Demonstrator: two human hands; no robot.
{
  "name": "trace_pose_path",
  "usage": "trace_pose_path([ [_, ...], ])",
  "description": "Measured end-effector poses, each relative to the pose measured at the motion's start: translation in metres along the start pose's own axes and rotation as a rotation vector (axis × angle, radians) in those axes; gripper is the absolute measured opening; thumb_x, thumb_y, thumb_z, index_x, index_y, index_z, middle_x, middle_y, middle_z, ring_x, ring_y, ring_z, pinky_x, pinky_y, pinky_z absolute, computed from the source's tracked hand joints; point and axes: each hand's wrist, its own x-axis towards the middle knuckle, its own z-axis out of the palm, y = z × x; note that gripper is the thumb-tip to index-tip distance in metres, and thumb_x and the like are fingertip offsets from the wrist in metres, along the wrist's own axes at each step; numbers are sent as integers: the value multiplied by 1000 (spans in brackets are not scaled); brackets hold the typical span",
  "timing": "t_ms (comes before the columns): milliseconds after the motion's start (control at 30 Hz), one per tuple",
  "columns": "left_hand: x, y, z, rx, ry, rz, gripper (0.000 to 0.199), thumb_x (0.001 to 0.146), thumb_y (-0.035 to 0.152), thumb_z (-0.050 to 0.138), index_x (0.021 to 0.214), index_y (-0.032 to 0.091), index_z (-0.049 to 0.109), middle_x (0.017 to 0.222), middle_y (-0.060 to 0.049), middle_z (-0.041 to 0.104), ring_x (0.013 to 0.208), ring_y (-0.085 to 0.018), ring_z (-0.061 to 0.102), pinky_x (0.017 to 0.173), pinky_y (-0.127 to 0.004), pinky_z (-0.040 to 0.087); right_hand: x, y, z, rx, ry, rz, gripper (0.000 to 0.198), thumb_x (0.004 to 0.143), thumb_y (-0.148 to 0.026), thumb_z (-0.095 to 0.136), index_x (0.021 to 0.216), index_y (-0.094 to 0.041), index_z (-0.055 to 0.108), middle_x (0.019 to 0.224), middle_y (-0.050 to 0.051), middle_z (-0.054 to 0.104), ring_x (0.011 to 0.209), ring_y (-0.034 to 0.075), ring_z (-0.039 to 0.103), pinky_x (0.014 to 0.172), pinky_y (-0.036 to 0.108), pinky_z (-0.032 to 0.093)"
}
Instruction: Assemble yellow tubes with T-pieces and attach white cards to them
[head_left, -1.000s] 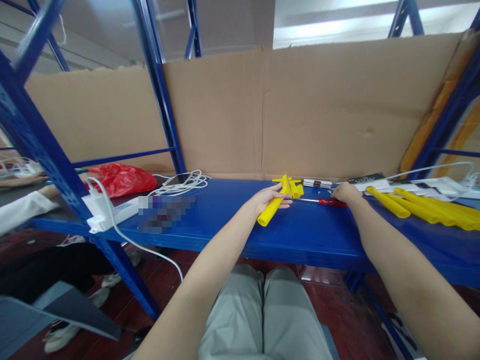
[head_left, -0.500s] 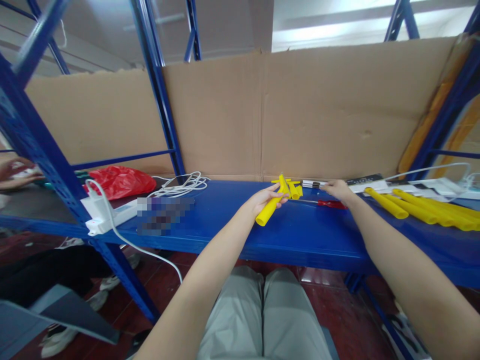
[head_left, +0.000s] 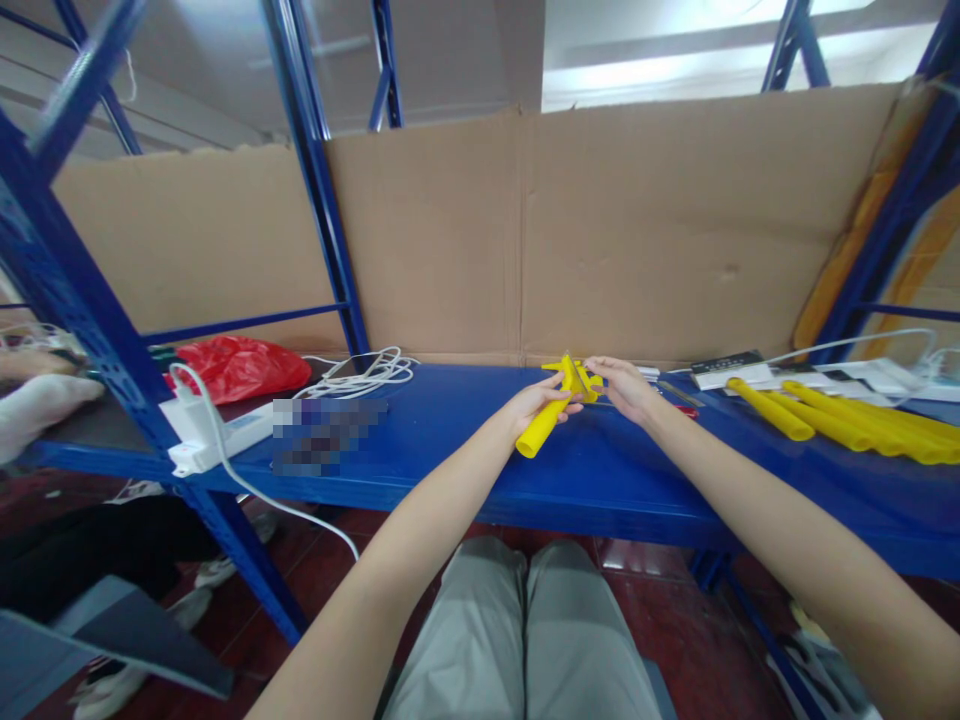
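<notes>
My left hand (head_left: 547, 397) is closed around a yellow plastic handle (head_left: 541, 428), a hollow tube with its open end toward me and a shaped head beyond my fingers. My right hand (head_left: 621, 384) has its fingers bent together at that head. A thin greyish piece (head_left: 579, 374) shows against the yellow head near my right fingertips; what exactly those fingers pinch is too small to tell. More small yellow parts (head_left: 553, 367) lie just behind the head. A red screwdriver handle (head_left: 686, 410) shows partly behind my right wrist.
Several yellow handles (head_left: 832, 420) lie at the right, beside white packets and a black box (head_left: 726, 366). A power strip (head_left: 247, 425), white cable (head_left: 367, 375) and red bag (head_left: 238, 366) are at the left. Cardboard (head_left: 435, 240) backs the blue bench (head_left: 442, 440). Another person's hand (head_left: 37, 365) is far left.
My right hand has moved left from the white and black items to the head of the yellow handle. The left hand keeps its hold, nearly unmoved.
</notes>
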Motion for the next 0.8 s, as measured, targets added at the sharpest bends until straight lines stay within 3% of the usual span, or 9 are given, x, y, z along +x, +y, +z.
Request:
trace_pose_path([
  [267, 5, -4, -1, 65, 1, 13, 63, 85, -1, 45, 145, 18, 38, 93, -11, 68, 59, -12, 67, 44, -15, 44, -1, 8, 7, -91, -42, -50, 43, 48, -53, 81, 65, -22, 58, 73, -1, 63, 75, 15, 56, 73, 30, 45],
  [467, 6, -3, -3, 66, -37, 29, 64, 85, 1, 49, 145, 18, 38, 97, -12, 69, 60, -12, 66, 46, -16, 44, 6, 18, 4, -176, -30, -161, 48, 54, -63, 74, 70, -23, 54, 76, -1, 60, 76, 16, 55, 75, 31, 45],
  [800, 4, -3, -3, 79, -28, 24, 62, 86, -1, 46, 145, 18, 39, 86, -9, 68, 56, -10, 63, 43, -14, 41, 4, 22, 6, -164, 12, -201, 42, 56, -53, 77, 72, -22, 53, 77, -3, 57, 75, 13, 54, 76, 30, 46],
])
